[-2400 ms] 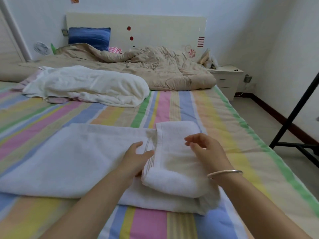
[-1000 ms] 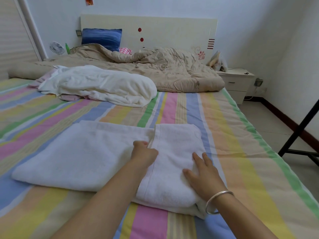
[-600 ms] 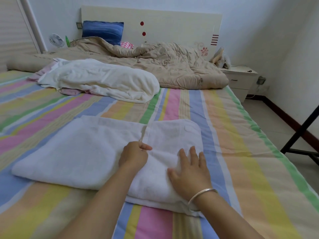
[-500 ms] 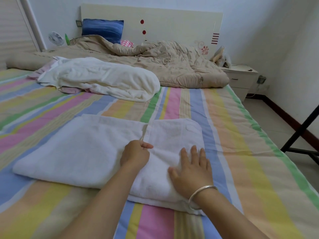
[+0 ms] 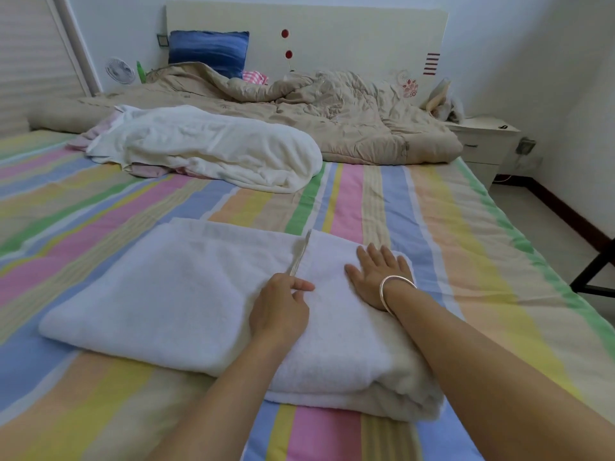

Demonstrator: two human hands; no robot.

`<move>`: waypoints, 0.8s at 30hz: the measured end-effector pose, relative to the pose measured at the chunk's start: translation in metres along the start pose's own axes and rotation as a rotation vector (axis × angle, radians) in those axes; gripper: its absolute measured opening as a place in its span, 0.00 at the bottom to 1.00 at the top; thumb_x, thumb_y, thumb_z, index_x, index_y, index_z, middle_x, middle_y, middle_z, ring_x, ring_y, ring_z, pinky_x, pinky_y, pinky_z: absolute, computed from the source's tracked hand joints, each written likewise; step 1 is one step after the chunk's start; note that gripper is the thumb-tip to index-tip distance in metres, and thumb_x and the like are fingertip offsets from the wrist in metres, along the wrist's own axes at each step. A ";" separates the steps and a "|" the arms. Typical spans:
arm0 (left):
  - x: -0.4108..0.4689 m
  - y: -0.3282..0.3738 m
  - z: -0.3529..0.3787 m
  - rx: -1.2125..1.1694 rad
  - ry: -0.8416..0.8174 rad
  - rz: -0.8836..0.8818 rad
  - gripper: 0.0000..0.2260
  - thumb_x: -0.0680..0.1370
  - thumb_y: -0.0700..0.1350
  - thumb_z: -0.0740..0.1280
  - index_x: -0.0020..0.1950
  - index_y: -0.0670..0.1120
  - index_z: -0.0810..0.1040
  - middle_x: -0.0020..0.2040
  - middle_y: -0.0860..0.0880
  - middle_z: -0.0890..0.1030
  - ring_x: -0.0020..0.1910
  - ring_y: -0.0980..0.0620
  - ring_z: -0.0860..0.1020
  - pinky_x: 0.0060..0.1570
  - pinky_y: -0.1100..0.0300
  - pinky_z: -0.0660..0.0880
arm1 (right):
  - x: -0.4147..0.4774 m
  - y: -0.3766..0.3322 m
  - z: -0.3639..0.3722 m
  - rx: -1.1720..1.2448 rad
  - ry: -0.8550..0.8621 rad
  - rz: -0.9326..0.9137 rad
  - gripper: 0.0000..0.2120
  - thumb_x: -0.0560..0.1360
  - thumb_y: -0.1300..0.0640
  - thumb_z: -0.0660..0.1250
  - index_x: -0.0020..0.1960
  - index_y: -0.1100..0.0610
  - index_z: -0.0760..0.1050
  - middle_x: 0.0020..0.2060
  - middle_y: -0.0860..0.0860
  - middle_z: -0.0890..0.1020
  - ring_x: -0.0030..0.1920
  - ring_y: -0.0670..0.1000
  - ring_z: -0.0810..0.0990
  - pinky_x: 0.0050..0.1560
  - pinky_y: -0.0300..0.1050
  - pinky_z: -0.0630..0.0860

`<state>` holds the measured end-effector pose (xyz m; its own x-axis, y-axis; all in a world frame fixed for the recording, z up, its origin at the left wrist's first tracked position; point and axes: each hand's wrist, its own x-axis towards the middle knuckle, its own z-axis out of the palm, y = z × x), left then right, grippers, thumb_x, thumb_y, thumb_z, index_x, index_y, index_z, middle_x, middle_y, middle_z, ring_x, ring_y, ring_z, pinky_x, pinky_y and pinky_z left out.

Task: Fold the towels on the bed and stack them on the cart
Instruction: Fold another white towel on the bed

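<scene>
**Mid-fold on the bed, flap not yet squared**

We had the towel [image 5: 186, 294] lying on the striped bed [image 5: 466, 261] near its close edge, its right part doubled over the rest. Our right hand [image 5: 379, 277] lay flat on that flap, fingers straight and spread, gripping nothing. Our left hand [image 5: 279, 307] sat at the flap's hemmed edge with its fingers curled, apparently pinching the hem.

We judged the main risk to be skew. A pull on the hem against the pinned flap could drag the layers out of line. The near right corner already bulged thick and loose, so the bundle might spring open once the press lifted, and later sit crooked in a stack. The bangle [image 5: 396, 287] could catch the terry loops.

A loose white heap [image 5: 213, 148] waited further up the bed. We could not tell whether the black frame [image 5: 595, 271] at the right edge belonged to the cart.

We could read no writing or brand anywhere. The headboard [image 5: 332, 34] showed only red dots, red bars and a flower motif.
</scene>
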<state>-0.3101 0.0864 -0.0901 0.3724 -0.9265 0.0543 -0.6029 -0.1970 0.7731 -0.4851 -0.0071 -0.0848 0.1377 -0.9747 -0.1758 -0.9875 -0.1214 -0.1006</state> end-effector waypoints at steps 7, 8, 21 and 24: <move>-0.001 -0.002 -0.007 -0.067 -0.085 0.010 0.11 0.80 0.42 0.61 0.47 0.56 0.80 0.53 0.60 0.76 0.48 0.54 0.78 0.52 0.55 0.77 | -0.019 -0.009 -0.012 -0.057 0.046 -0.010 0.30 0.81 0.40 0.45 0.79 0.48 0.42 0.79 0.50 0.43 0.78 0.55 0.39 0.76 0.55 0.39; -0.002 -0.002 -0.009 -0.136 -0.110 0.015 0.12 0.80 0.41 0.61 0.48 0.55 0.81 0.55 0.58 0.77 0.48 0.55 0.79 0.52 0.56 0.78 | -0.026 -0.013 -0.015 -0.071 0.056 -0.033 0.29 0.81 0.42 0.46 0.79 0.48 0.41 0.79 0.51 0.43 0.78 0.56 0.40 0.76 0.56 0.40; -0.048 -0.060 -0.109 -0.741 0.501 -0.443 0.15 0.75 0.34 0.59 0.58 0.45 0.79 0.54 0.47 0.79 0.46 0.49 0.78 0.44 0.56 0.76 | -0.116 -0.122 0.005 -0.105 -0.062 -0.326 0.33 0.80 0.37 0.42 0.79 0.53 0.42 0.78 0.51 0.40 0.77 0.52 0.37 0.75 0.57 0.35; -0.042 -0.104 -0.142 -0.728 0.543 -0.743 0.22 0.72 0.42 0.64 0.66 0.41 0.73 0.65 0.42 0.75 0.60 0.40 0.76 0.57 0.48 0.75 | -0.114 -0.123 0.016 -0.121 -0.054 -0.308 0.33 0.80 0.38 0.43 0.79 0.53 0.42 0.78 0.51 0.39 0.77 0.51 0.36 0.75 0.57 0.35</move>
<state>-0.1625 0.1915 -0.0833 0.8211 -0.3680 -0.4363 0.3697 -0.2394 0.8978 -0.3782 0.1216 -0.0677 0.4317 -0.8779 -0.2070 -0.9004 -0.4331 -0.0407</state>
